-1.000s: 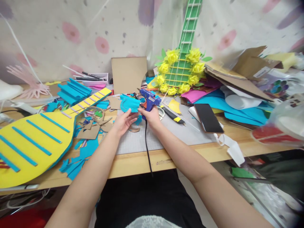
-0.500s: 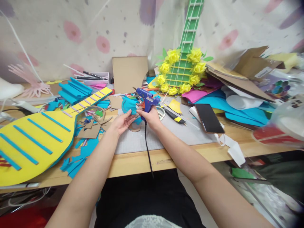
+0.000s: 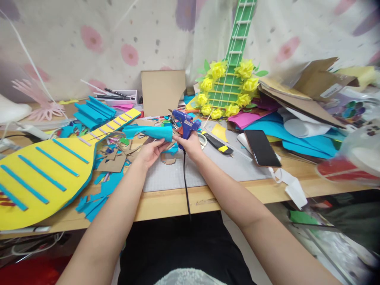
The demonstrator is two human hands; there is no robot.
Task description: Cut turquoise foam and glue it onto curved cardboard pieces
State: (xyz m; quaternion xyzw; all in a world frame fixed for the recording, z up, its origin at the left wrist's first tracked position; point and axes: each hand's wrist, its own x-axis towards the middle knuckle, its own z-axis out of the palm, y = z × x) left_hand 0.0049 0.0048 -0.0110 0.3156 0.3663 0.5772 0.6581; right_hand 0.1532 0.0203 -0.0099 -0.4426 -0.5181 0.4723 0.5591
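A strip of blue paper (image 3: 148,130) stretches out to the left from the fingers of my left hand (image 3: 152,153), which pinches its right end. My right hand (image 3: 191,145) is wrapped round the handle of a blue glue gun (image 3: 187,123). The gun's nozzle points up and to the left, just above the paper's right end; whether they touch, I cannot tell. A black cord (image 3: 185,182) hangs from the gun over the table edge. Under my hands lies a grey cutting mat (image 3: 166,180) with a small piece of cardboard (image 3: 168,159).
A yellow paper guitar (image 3: 44,178) lies at left beside blue scraps (image 3: 101,196). At the back stands a green guitar (image 3: 228,89) ringed with yellow flowers. To the right are a utility knife (image 3: 218,144), scissors (image 3: 202,140), a phone (image 3: 261,147) and a plastic cup (image 3: 353,158).
The blue paper was bunched in a curve above my left hand; now it lies stretched out to the left. My right hand still holds the glue gun in nearly the same place.
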